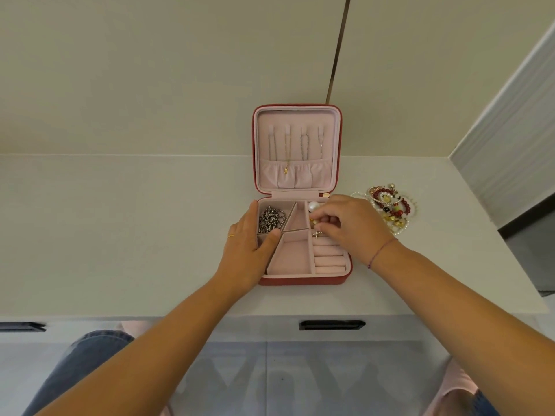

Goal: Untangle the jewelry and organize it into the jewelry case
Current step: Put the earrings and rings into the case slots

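Pinching gold piece (pixel 314 221), R hand (pixel 351 226); L hand (pixel 249 249) on case (pixel 300 280) L edge.

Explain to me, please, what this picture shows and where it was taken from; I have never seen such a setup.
No machine: a person works with two bare hands. The one picture comes from a camera on the person's head, looking down. On the white counter stands an open jewelry case, lid upright, necklaces hanging inside it. The left hand rests on the case's left edge. The fingers of the right hand pinch a small gold piece over the far right compartment, beside a large pearl. A silver chain lies in the far left compartment. A tangled pile of beads and pearls lies on the counter right of the case.
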`<act>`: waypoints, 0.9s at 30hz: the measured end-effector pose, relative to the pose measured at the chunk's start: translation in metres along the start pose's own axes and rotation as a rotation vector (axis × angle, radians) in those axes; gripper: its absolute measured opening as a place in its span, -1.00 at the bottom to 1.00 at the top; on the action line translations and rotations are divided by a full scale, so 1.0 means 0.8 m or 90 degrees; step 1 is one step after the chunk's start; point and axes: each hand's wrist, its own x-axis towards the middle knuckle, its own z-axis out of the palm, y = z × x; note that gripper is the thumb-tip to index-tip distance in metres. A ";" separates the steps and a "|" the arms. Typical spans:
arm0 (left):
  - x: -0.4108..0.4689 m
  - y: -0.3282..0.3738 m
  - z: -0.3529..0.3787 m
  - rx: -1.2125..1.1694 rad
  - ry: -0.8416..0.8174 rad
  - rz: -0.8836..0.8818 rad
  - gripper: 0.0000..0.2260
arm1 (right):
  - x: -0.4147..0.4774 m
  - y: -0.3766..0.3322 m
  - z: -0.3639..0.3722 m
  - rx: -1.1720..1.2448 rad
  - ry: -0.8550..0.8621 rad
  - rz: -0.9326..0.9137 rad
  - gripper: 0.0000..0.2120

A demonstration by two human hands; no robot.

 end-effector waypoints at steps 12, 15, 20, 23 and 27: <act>0.005 -0.013 0.004 0.018 0.001 0.006 -0.59 | -0.013 0.008 -0.011 0.023 0.026 -0.003 -0.83; 0.004 -0.011 0.003 0.014 0.001 0.011 -0.60 | -0.015 0.012 -0.008 -0.006 0.033 -0.028 -0.80; 0.003 -0.007 0.002 0.014 0.003 0.009 -0.56 | -0.016 0.015 -0.002 -0.005 0.019 -0.053 -0.74; 0.001 -0.005 0.001 0.015 -0.001 -0.008 -0.52 | -0.015 0.015 -0.001 0.006 0.031 -0.066 -0.73; 0.001 -0.002 0.000 0.016 0.005 0.008 -0.55 | -0.015 0.014 0.002 0.012 0.022 -0.072 -0.72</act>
